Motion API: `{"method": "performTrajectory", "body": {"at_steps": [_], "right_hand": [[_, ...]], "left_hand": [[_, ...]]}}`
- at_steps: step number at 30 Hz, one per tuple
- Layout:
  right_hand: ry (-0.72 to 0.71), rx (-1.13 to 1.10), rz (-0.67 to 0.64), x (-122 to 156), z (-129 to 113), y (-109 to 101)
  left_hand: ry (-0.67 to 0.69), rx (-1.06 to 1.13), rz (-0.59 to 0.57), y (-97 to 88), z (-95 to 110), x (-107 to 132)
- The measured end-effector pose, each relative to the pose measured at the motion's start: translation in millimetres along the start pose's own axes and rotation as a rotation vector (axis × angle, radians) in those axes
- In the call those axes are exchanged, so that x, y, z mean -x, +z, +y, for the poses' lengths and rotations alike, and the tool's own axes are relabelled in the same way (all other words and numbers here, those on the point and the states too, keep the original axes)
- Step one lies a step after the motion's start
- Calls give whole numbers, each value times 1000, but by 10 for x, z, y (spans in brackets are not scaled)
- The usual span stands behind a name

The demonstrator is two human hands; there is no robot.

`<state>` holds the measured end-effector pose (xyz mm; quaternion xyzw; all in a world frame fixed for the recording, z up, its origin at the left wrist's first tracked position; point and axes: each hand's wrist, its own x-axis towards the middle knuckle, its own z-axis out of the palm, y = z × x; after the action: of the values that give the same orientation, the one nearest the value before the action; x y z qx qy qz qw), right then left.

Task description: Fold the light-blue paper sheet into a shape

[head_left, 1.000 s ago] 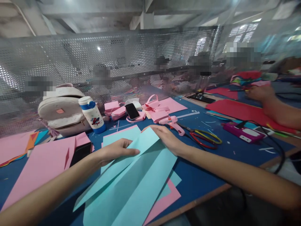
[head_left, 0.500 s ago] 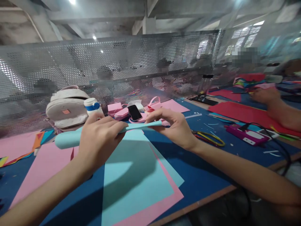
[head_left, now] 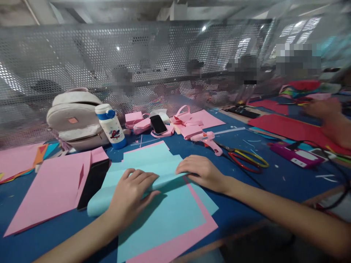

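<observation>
OK so the blue sheet (head_left: 164,166) is bent over on itself, lying on a lower blue sheet (head_left: 164,223) with a pink sheet (head_left: 189,239) poking out underneath, all at the near edge of the worktop (head_left: 287,193). The left hand (head_left: 134,193) has hold of the bend, fingers across the top and thumb on the near side, while the right hand (head_left: 196,171) pinches the other end between thumb and fingertips. Can't really see what's under the left palm, so whether the layers line up there is anyone's guess. The left end is a fat round curl rather than a crease, so I'd get the edges matched first and only then press. I'd keep the right hand's pinch as the anchor, square that corner, then run the left fingers along the bend from right to left with even pressure. Push down on the curl too early and I reckon it goes crooked or gets a second crease. Also, those sheets underneath look loose and sit at an angle, so don't use their edges as a guide; they could slide too. Glue gun (head_left: 207,140) and scissors (head_left: 246,160) are well clear of the paper, so leave them there.
</observation>
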<state>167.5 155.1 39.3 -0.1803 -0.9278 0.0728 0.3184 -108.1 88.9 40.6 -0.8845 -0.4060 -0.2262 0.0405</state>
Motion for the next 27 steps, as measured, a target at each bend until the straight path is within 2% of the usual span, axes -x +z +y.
{"method": "performTrajectory", "body": {"at_steps": [6, 12, 16, 20, 27], "right_hand": [[-116, 49, -36, 45, 44, 38], [-97, 26, -44, 48, 11, 52], [-12, 45, -4, -6, -84, 75], [16, 97, 33, -71, -159, 91], [-94, 278, 49, -153, -190, 109]], "left_hand": [[-26, 91, -27, -42, 21, 51], [-53, 99, -13, 11, -7, 49], [-47, 64, -12, 22, -28, 5], [-16, -14, 40, 28, -26, -26], [46, -94, 141, 36, 2, -55]]}}
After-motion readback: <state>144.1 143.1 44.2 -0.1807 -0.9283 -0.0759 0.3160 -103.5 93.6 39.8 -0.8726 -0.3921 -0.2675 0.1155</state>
